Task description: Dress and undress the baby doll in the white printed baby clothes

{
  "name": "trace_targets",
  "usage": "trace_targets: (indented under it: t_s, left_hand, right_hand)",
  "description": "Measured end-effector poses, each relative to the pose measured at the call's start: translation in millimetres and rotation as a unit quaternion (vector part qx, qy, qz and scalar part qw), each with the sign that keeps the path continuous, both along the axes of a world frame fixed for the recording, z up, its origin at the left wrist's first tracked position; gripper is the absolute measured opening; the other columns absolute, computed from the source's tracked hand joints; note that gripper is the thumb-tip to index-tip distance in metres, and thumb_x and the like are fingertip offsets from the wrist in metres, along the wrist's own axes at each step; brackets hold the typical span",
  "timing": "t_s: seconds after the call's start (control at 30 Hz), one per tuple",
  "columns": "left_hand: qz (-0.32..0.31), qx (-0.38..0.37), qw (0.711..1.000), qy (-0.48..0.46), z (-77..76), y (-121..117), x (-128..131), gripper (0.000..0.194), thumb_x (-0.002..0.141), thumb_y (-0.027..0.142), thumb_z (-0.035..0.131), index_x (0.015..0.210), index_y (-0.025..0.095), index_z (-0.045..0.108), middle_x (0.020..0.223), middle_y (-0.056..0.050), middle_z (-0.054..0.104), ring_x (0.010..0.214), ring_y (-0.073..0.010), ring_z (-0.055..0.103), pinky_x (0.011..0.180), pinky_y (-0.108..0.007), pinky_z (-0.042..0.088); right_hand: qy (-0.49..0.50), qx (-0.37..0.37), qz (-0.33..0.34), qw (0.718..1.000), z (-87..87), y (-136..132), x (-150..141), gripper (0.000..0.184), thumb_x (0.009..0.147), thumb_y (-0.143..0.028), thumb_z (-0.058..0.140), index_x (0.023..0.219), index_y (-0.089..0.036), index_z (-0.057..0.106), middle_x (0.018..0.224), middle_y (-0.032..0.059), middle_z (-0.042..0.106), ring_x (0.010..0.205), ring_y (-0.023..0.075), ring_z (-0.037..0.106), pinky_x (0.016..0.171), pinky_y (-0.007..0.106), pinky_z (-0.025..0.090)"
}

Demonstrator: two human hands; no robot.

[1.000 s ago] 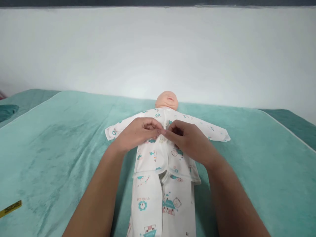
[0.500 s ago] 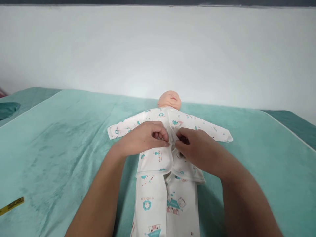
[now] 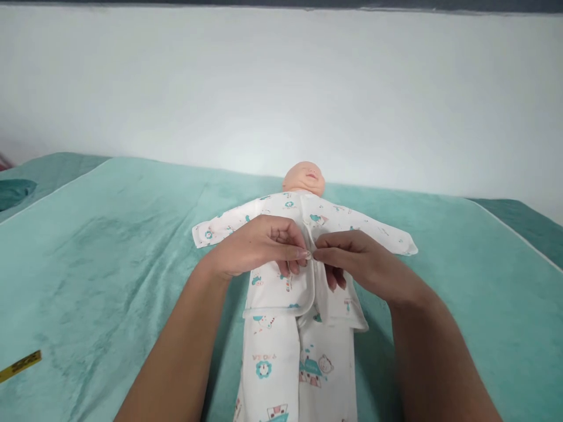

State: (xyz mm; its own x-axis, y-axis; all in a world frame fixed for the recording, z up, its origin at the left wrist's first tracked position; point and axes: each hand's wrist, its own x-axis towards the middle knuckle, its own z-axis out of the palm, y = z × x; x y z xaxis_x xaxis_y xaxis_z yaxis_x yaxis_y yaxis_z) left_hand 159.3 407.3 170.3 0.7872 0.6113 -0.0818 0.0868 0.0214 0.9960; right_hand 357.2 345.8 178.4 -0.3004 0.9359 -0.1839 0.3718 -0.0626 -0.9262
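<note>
A baby doll point(image 3: 304, 177) lies face up on a teal blanket point(image 3: 109, 246), arms spread. It wears a white printed jacket point(image 3: 281, 287) and matching trousers point(image 3: 299, 369). My left hand point(image 3: 259, 246) pinches the left front edge of the jacket at the doll's chest. My right hand point(image 3: 352, 258) pinches the opposite edge, and the fingertips of both hands meet at the middle seam. Both hands have their fingers curled closed on the cloth.
A white wall rises behind the bed. A yellow strip point(image 3: 20, 366) lies at the blanket's near left. A darker teal cloth point(image 3: 13, 190) sits at the far left, and a darker sheet point(image 3: 523, 223) shows at the right edge.
Both hands have shifted slightly lower and right on the doll's chest. The fingertips, bunched over the jacket before, are now pressed together at the seam.
</note>
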Motion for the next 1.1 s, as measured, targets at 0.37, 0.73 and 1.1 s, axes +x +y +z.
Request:
trace_targets:
  t_s: [0.37,0.73,1.1]
  left_hand:
    - [0.01,-0.01,1.0,-0.023,-3.2,1,2,0.013,0.082,0.027,0.067,0.081,0.015,0.063,0.068,-0.003,0.066,0.057,-0.0117,0.062,0.055,-0.025,0.054]
    - [0.026,-0.015,0.999,-0.018,-7.8,3,3,0.015,0.08,0.026,0.07,0.078,0.013,0.062,0.066,-0.002,0.066,0.054,-0.01,0.061,0.053,-0.023,0.053]
    - [0.019,-0.009,1.0,-0.009,-8.0,3,5,0.015,0.079,0.024,0.071,0.076,0.013,0.06,0.065,-0.001,0.066,0.054,-0.0096,0.061,0.052,-0.022,0.054]
  right_hand:
    - [0.082,-0.004,-0.002,0.997,-14.2,7,3,0.037,0.087,-0.047,0.057,0.065,-0.018,0.064,0.048,-0.0007,0.057,0.043,0.0105,0.052,0.041,0.022,0.038]
    - [0.142,-0.011,0.026,0.989,-22.0,8,11,0.042,0.088,-0.05,0.056,0.065,-0.016,0.062,0.055,0.0009,0.061,0.046,0.0106,0.057,0.042,0.021,0.04]
    - [0.118,-0.02,0.03,0.992,-20.3,9,9,0.016,0.078,-0.028,0.07,0.084,-0.019,0.059,0.062,-0.0036,0.06,0.049,0.0097,0.059,0.042,0.019,0.042]
